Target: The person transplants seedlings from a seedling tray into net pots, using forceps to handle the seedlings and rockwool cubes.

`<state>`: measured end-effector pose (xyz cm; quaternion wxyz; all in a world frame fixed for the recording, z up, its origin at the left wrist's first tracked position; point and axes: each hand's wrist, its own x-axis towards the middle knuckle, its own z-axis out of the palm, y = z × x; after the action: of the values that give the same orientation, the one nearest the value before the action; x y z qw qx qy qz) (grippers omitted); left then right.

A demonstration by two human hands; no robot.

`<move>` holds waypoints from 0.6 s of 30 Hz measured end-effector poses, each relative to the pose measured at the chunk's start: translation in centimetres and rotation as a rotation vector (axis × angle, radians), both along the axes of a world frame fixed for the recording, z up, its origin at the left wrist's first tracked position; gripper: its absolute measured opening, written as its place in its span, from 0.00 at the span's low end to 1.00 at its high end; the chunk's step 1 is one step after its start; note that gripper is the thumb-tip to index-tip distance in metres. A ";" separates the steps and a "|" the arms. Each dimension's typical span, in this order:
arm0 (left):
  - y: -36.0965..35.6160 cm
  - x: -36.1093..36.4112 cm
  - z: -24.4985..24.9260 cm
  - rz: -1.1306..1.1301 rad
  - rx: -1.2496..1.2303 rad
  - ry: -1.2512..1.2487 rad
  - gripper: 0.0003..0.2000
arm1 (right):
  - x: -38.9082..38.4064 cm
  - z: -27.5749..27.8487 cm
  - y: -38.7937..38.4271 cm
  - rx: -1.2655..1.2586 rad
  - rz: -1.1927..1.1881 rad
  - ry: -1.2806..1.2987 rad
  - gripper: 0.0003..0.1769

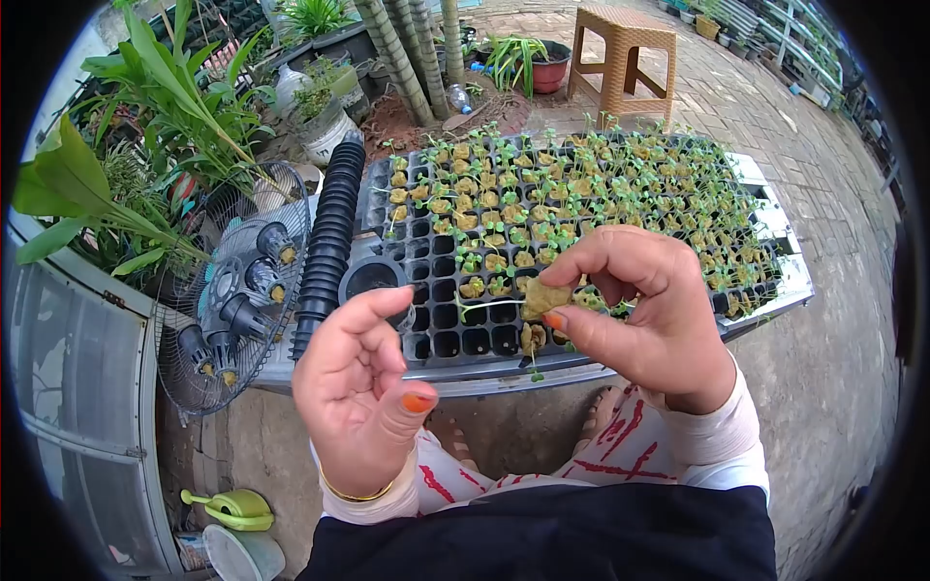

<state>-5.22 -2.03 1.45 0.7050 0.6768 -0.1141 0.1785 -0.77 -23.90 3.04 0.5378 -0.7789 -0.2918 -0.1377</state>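
Between thumb and index finger, my right hand [639, 315] pinches a brownish-yellow plug [544, 299] above the front of the black seedling tray [446, 318]. A thin pale stem [484, 306] sticks out of the plug to the left, with a small leaf at its end. My left hand [360, 387] is palm up, thumb and fingers apart, holding nothing. Just behind it a round black net cup [374, 278] stands at the tray's left edge. Many cells hold plugs with green sprouts; several at the front left are bare.
A tall stack of black net cups [331, 232] lies left of the tray. Beside it, a wire basket [170, 363] holds several cups with plugs. Behind the tray stand a brown stool [625, 66] and a red pot [550, 70]. A green watering can [237, 508] is at the lower left.
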 end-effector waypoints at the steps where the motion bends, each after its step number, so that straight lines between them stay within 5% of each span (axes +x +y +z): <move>1: 0.5 -0.1 0.2 0.187 0.054 -0.098 0.38 | 0.1 0.2 -0.2 -0.002 -0.001 -0.001 0.12; 5: 3.6 1.9 0.3 0.308 0.425 -0.143 0.43 | 0.7 0.8 -0.2 0.107 -0.084 0.256 0.10; 11: 3.0 3.8 -0.8 0.072 0.362 0.094 0.34 | 1.0 1.0 -0.1 0.116 -0.120 0.186 0.13; 15: 2.0 4.3 -1.4 0.046 0.088 0.094 0.25 | 0.9 0.7 0.1 0.061 -0.166 0.102 0.12; 18: 1.6 4.4 -1.9 -0.153 -0.458 0.069 0.23 | 0.6 0.7 0.5 -0.083 -0.208 -0.212 0.11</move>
<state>-0.77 -0.39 -0.46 0.8550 0.4945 -0.0973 0.1226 -0.15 -23.41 3.70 0.4544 -0.8075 -0.2700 -0.2619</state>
